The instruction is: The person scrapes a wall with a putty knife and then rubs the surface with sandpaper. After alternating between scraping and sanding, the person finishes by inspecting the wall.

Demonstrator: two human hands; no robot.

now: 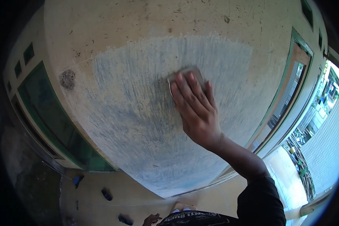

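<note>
Head view: right hand presses sanding pad, long axis sideways, to wall; left hand unclear.

Right hand up, fingers flat; left hand low.

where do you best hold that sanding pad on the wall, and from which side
Probably its back face, from the room side and from below. The sanding pad lies flat against the wall, so only that broad face is open and its edges look thin. The right hand presses it that way, fingers flat.
</note>
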